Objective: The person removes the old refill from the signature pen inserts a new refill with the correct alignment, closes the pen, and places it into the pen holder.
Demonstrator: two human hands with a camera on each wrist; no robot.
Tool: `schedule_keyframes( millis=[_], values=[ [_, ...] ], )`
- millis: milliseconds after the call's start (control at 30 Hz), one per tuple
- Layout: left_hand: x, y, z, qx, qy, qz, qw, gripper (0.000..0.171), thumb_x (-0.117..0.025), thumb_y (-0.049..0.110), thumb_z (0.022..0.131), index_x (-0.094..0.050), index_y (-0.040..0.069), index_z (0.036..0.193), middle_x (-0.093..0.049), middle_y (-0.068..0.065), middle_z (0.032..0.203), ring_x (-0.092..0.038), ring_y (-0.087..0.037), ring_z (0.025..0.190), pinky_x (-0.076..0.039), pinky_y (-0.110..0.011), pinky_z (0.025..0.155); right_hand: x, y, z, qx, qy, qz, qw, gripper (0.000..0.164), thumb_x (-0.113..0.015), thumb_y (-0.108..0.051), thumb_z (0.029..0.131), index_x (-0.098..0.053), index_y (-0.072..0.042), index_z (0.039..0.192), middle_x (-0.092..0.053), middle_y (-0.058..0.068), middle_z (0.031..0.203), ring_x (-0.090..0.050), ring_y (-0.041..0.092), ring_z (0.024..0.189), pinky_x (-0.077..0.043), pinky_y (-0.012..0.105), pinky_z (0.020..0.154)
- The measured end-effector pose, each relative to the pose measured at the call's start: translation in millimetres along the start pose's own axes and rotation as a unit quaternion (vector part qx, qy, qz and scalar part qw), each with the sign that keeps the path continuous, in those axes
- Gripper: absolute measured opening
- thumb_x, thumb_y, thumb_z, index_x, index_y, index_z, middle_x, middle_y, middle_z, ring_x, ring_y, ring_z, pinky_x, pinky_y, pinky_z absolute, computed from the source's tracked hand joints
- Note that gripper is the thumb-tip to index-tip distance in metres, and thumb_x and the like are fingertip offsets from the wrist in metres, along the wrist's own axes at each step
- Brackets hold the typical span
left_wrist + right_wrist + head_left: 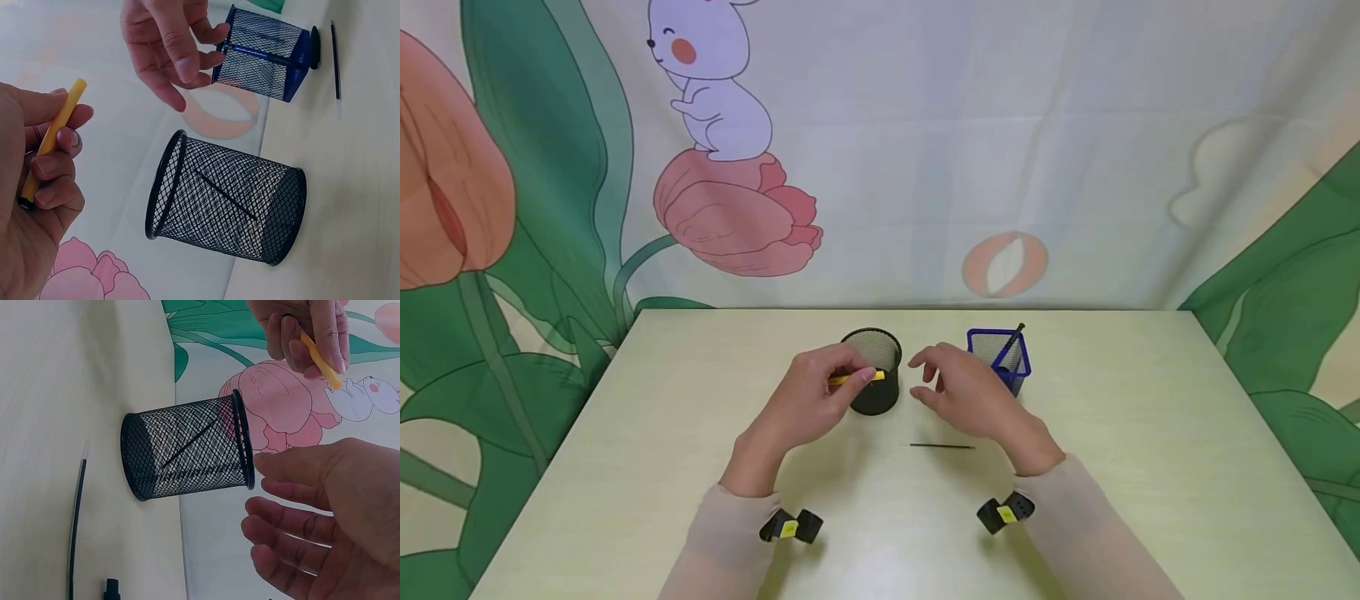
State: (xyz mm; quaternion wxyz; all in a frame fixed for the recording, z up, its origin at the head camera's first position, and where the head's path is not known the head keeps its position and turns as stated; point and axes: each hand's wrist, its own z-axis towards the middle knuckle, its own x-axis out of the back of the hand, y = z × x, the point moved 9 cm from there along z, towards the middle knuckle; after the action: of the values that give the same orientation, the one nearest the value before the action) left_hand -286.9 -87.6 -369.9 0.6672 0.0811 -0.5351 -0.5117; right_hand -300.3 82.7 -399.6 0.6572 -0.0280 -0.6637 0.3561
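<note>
Beside the black mesh cup [882, 397], left hand [811, 400] at nine o'clock pinches a yellow stick [61, 119]; right hand [967, 390], at three, gapes.

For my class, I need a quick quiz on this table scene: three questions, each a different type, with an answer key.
1. Choose one: the yellow stick is in A) the right hand, B) the left hand, C) the black mesh cup.
2. True or false: a pen leans inside the blue mesh holder.
3. Fill in: the pale-tipped dark rod lies on the ____.

Key: 1. B; 2. True; 3. table.
</note>
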Motion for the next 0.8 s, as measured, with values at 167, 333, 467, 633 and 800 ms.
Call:
schedule_keyframes(
  millis=[167, 333, 467, 633, 800],
  values=[
    [1.7, -1.3, 0.0, 0.001, 0.007, -0.004, 1.0000, 0.009, -0.069, 0.016, 0.101, -0.070, 0.014, 0.092, -0.061, 0.003, 0.082, -0.052, -0.014, 0.070, -0.046, -0.025, 0.063, 2, -7, 9, 0.012, 0.002, 0.014, 1.000, 0.030, -0.070, -0.025, 0.100, -0.069, -0.010, 0.126, -0.070, 0.002, 0.108, -0.065, 0.017, 0.090, -0.052, 0.031, 0.076],
    [2.5, -0.9, 0.0, -0.001, 0.011, -0.004, 0.9999, 0.010, -0.068, 0.016, 0.101, -0.071, 0.009, 0.094, -0.062, 0.002, 0.083, -0.053, -0.014, 0.071, -0.047, -0.024, 0.063, 1, -14, 18, 0.030, -0.003, 0.010, 1.000, 0.027, -0.066, -0.025, 0.103, -0.070, -0.011, 0.126, -0.070, 0.002, 0.114, -0.065, 0.016, 0.092, -0.053, 0.031, 0.077],
    [3.7, -0.1, 1.1, -0.001, 0.015, 0.002, 0.9999, 0.012, -0.068, 0.016, 0.101, -0.070, 0.008, 0.093, -0.060, 0.002, 0.082, -0.052, -0.013, 0.070, -0.045, -0.024, 0.062, 1, -20, 25, 0.048, -0.002, 0.004, 0.999, 0.024, -0.062, -0.024, 0.105, -0.071, -0.011, 0.123, -0.069, 0.002, 0.116, -0.064, 0.017, 0.094, -0.054, 0.034, 0.082],
    [4.2, -0.5, 1.6, 0.005, 0.015, 0.005, 0.9999, 0.011, -0.068, 0.017, 0.101, -0.069, 0.010, 0.093, -0.059, 0.002, 0.081, -0.051, -0.013, 0.070, -0.044, -0.024, 0.062, -1, -28, 33, 0.066, 0.001, 0.000, 0.998, 0.022, -0.060, -0.023, 0.106, -0.072, -0.011, 0.121, -0.067, 0.004, 0.120, -0.062, 0.020, 0.100, -0.054, 0.038, 0.089],
    [5.4, -0.5, 1.8, 0.004, 0.018, 0.000, 0.9998, 0.012, -0.067, 0.017, 0.102, -0.070, 0.009, 0.093, -0.057, 0.002, 0.080, -0.050, -0.012, 0.069, -0.043, -0.024, 0.062, -14, -30, 43, 0.053, -0.030, -0.010, 0.998, 0.023, -0.057, -0.022, 0.107, -0.074, -0.012, 0.120, -0.072, 0.001, 0.113, -0.066, 0.019, 0.101, -0.055, 0.038, 0.092]
  ],
)
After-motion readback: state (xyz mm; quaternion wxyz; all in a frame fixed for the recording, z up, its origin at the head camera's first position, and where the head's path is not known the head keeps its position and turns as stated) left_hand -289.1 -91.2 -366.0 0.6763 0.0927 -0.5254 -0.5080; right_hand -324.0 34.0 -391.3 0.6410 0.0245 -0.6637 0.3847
